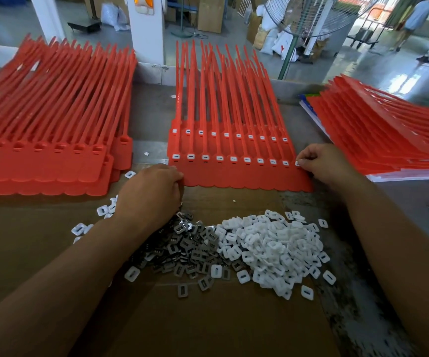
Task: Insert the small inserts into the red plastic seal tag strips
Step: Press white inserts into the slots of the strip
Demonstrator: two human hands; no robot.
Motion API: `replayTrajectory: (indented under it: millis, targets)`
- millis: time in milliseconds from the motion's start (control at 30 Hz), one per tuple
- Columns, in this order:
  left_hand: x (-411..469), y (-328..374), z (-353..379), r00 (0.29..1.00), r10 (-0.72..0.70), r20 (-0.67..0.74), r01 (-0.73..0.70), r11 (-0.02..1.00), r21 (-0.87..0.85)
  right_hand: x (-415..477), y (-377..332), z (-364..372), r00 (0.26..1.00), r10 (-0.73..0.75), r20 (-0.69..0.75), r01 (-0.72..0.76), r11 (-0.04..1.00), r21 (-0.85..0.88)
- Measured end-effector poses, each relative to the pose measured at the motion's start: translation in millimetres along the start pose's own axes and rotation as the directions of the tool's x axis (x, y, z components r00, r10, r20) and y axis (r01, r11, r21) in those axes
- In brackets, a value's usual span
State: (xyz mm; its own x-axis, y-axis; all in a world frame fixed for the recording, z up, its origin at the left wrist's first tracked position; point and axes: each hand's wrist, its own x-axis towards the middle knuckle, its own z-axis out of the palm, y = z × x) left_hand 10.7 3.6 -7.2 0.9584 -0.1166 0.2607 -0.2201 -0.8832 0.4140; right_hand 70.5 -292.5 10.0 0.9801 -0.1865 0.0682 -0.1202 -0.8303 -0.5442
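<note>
— Red seal tag strip (234, 173): where is it?
— On the tabletop (401, 202), beyond the heap of inserts (259, 248). My right hand (321, 164) pinches a white insert (297, 163) at its rightmost socket. My left hand (154, 191) curls at its left corner; I cannot tell what it holds.

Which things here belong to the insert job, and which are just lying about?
Job: middle strips, white inserts, metal inserts, left stack, right stack, right hand pinching the end insert, left hand.
Lying about: fan, papers, boxes, sacks.
</note>
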Motion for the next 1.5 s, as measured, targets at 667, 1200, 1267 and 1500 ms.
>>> replayTrajectory:
  millis: [667, 1200, 1267, 1500]
  targets:
    - [0.5, -0.9, 0.0, 1.000, 0.003, 0.012, -0.003, 1.000, 0.002, 0.8, 7.5, 7.0, 0.987, 0.082, -0.139, -0.061, 0.987, 0.152]
    - [0.0, -1.6, 1.2, 1.000, 0.008, -0.003, -0.008, 1.000, -0.004, 4.7, -7.5, 0.1, 0.954, 0.299, -0.010, -0.280, 0.905, 0.320]
    - [0.1, -1.8, 1.5, 1.000, 0.005, -0.005, -0.005, 1.000, -0.003, 5.6, -9.5, -0.7, 0.947, 0.322, -0.001, -0.306, 0.900, 0.311]
    - [-0.2, -1.1, 0.9, 1.000, 0.006, -0.007, -0.006, 1.000, -0.008, 12.4, -12.4, 0.2, 0.929, 0.370, 0.016, -0.357, 0.883, 0.304]
